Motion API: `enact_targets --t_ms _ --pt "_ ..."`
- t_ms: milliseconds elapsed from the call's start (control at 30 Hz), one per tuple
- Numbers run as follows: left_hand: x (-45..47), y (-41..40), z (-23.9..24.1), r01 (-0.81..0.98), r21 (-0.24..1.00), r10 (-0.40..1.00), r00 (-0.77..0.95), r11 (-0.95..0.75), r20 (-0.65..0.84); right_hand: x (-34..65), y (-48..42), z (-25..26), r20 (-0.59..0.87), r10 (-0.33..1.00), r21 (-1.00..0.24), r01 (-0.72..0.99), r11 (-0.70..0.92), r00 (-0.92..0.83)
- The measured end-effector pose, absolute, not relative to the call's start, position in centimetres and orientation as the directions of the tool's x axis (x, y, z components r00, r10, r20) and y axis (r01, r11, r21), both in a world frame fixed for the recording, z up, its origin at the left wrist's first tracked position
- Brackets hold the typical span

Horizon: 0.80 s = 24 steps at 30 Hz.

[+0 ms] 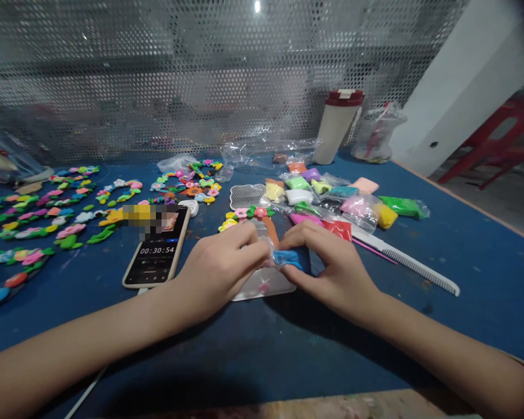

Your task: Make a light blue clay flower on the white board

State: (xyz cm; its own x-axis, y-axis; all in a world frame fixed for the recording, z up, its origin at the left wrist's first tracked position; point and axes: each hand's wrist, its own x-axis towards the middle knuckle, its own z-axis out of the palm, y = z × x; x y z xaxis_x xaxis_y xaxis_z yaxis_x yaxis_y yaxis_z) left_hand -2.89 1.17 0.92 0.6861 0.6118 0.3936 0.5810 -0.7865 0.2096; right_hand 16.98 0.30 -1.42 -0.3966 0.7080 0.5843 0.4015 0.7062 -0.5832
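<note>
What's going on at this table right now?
A person is pinching a small packet of blue clay between the left hand and right hand, just above a clear board on the blue table. More packets of coloured clay lie behind the hands, with a white comb to their right. A phone showing a timer and rows of finished clay flower pieces lie to the left.

Both hands (227,265) (332,265) pinch a blue clay packet (287,258).
</note>
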Motion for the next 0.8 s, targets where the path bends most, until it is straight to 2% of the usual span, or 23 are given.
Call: enact_targets --t_ms 200,300,367,433,500,600,667,800 --pt "-2.6 1.3 1.0 0.524 0.463 0.689 0.64 -0.715 0.339 16.9 0.3 -1.3 0.585 0.705 -0.577 0.406 0.709 -0.401" --pt "-2.7 1.3 1.1 0.466 0.622 0.758 0.542 -0.63 0.362 17.0 0.3 -1.3 0.579 0.753 -0.611 0.446 0.654 -0.312" --pt "-2.8 1.6 1.2 0.308 0.815 0.844 0.402 -0.49 0.356 17.1 0.5 -1.3 0.561 0.804 -0.65 0.495 0.577 -0.2" --pt "-2.8 2.0 1.2 0.034 0.957 0.913 0.31 -0.289 0.264 17.2 0.6 -1.4 0.519 0.846 -0.696 0.514 0.501 -0.121" --pt "-2.5 2.4 1.2 -0.192 0.979 0.935 0.329 -0.07 0.131 17.3 0.8 -1.5 0.477 0.873 -0.735 0.501 0.457 -0.098" --pt "-2.2 2.4 1.1 -0.311 0.937 0.916 0.4 0.156 -0.02 17.2 0.9 -1.6 0.454 0.885 -0.756 0.479 0.446 -0.106" --pt "-2.0 2.3 1.1 -0.346 0.913 0.9 0.433 0.215 -0.048 17.2 0.9 -1.7 0.444 0.889 -0.76 0.48 0.438 -0.109" --pt "-1.9 2.1 1.1 -0.371 0.9 0.896 0.442 0.228 -0.044 17.2 0.9 -1.6 0.401 0.91 -0.781 0.482 0.398 -0.102"
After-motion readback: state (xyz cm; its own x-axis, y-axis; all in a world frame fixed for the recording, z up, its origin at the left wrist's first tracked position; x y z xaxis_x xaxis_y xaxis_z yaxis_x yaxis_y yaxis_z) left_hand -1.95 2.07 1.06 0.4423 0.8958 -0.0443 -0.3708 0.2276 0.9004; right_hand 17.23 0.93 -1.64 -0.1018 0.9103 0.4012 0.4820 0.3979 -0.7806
